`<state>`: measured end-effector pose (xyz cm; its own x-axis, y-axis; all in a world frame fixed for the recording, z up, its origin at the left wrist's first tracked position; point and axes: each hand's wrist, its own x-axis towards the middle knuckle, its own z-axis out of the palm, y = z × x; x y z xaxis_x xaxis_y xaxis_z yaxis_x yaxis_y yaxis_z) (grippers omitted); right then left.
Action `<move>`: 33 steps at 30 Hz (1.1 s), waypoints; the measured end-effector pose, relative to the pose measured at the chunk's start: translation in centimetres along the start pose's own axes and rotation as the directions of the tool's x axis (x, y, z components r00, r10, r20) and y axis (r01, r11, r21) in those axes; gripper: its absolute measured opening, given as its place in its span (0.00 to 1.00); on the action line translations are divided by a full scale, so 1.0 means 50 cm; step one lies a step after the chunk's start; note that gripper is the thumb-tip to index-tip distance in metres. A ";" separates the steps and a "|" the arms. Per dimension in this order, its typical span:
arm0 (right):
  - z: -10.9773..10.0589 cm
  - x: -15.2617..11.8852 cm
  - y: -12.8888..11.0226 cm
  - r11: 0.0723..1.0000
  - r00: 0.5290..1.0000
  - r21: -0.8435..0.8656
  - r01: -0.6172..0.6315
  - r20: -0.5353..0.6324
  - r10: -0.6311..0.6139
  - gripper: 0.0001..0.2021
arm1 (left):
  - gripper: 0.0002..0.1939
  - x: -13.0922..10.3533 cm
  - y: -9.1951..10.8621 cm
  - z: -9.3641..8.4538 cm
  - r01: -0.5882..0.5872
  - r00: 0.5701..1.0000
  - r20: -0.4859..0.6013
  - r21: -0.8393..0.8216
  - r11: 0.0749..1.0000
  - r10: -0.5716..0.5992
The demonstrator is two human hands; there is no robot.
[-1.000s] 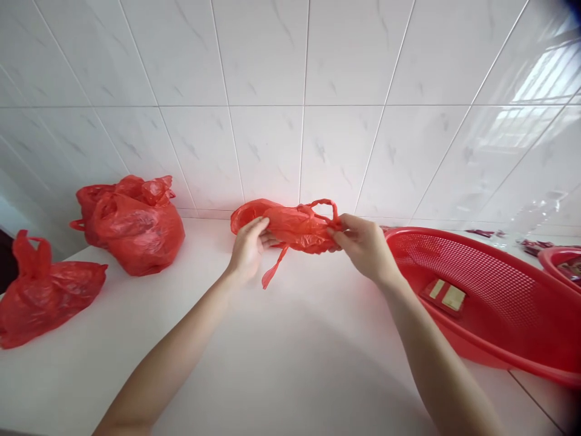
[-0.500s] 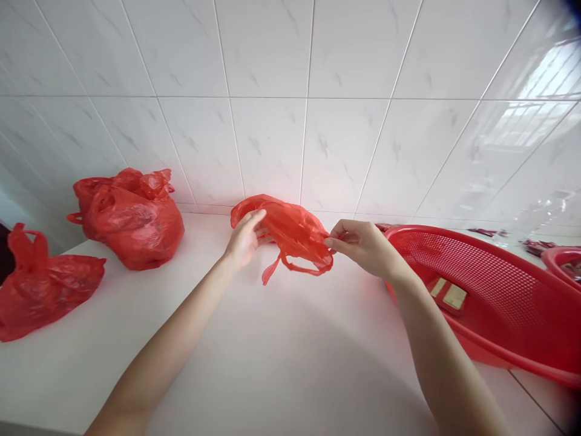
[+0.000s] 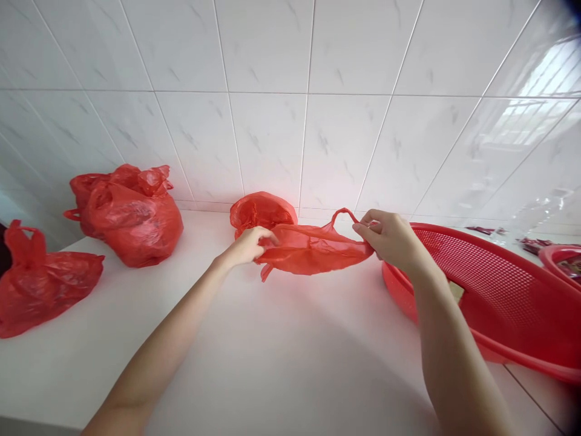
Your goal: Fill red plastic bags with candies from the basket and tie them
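Observation:
A thin red plastic bag [image 3: 313,251] is stretched sideways between my hands, just above the white counter. My right hand [image 3: 385,236] pinches its right end, close to a loop handle that sticks up. At the left end, my left hand [image 3: 254,244] has its fingers closed on the plastic, the fingertips partly hidden by the bag. Behind it, against the tiled wall, rests another crumpled red bag [image 3: 263,209], its lower part covered by my left hand and the held bag.
Full red bags, one bulky [image 3: 136,224] and one with upright handles [image 3: 49,278], sit on the left. A large red perforated basket [image 3: 490,272] stands at the right with a pale block [image 3: 456,292] inside. Another red basket [image 3: 551,257] and a clear plastic bottle [image 3: 540,212] lie beyond.
My right hand has moved right, pulling the bag out wide and apart from the one behind. My left hand has dropped slightly and closed on the bag's left end.

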<state>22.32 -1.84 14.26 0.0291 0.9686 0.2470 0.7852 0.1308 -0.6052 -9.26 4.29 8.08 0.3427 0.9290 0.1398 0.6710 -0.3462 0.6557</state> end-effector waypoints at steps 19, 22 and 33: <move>0.147 -0.031 -0.050 0.786 0.649 -0.115 0.608 0.642 -0.408 0.10 | 0.17 -0.010 0.023 0.115 -0.114 0.992 0.071 0.175 0.978 0.103; 0.160 -0.036 -0.058 0.750 0.684 -0.221 0.624 0.619 -0.386 0.11 | 0.19 -0.015 0.019 0.140 -0.020 0.992 0.125 0.158 0.987 0.000; 0.187 -0.060 -0.070 0.718 0.665 -0.395 0.573 0.736 -0.126 0.13 | 0.42 -0.026 0.017 0.160 -0.036 0.984 0.176 0.086 0.996 0.021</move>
<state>13.68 -3.23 8.56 -0.5347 0.7834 -0.3170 0.8248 0.5654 0.0062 -3.86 1.76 2.53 0.4671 0.8840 0.0203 0.7123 -0.3897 0.5837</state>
